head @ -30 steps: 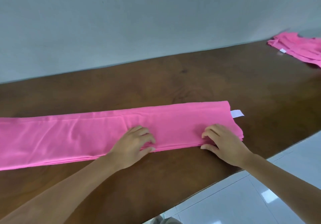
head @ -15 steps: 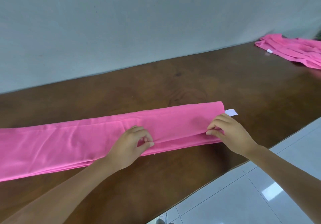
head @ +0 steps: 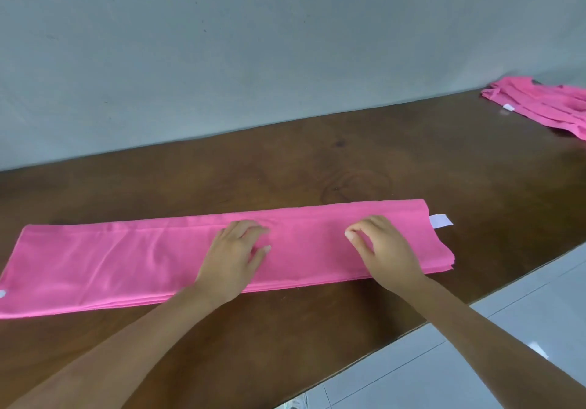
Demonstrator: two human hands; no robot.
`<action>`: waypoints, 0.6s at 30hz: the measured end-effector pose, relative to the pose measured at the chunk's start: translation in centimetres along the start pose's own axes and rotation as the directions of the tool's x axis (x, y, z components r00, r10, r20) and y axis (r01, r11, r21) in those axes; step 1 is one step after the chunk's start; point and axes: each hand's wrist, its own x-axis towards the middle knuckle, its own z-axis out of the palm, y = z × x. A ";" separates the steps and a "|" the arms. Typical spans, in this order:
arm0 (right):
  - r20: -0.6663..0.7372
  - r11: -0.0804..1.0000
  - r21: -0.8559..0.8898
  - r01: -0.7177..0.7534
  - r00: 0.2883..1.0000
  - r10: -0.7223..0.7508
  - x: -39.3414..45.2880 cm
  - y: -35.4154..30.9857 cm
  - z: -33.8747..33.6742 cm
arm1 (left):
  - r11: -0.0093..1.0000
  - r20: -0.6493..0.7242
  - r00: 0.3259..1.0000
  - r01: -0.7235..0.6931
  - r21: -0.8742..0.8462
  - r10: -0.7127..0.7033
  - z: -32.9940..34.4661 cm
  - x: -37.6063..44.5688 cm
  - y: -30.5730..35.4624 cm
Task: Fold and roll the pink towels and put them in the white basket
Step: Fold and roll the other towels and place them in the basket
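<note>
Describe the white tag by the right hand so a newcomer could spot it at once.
Start at the dark wooden table and follow the long pink folded towel lying across it to its right end, just past the right hand. The white tag sticks out there from the far corner. A second tag sits on the towel pile at the far right.

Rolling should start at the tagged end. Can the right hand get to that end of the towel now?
Probably yes: the right hand rests on the towel near its tag, with nothing between.
</note>
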 end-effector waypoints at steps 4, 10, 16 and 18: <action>0.074 0.990 0.110 -0.084 0.994 0.077 3.4 -8.8 5.1 | 0.971 0.109 0.974 0.182 0.157 -0.200 -1.0 -0.3 -2.4; 0.271 0.996 0.024 -0.083 0.960 0.074 5.5 -16.9 12.3 | 0.931 0.193 0.947 0.190 0.312 -0.258 -1.3 -2.2 -5.0; 0.375 0.958 -0.264 0.111 0.927 -0.005 4.6 -16.2 14.1 | 0.902 0.192 0.927 0.240 0.358 -0.322 -2.4 -4.2 -8.1; 0.391 0.945 -0.297 0.133 0.921 -0.007 4.7 -16.0 14.0 | 0.886 0.173 0.916 0.281 0.369 -0.363 -3.4 -5.1 -9.8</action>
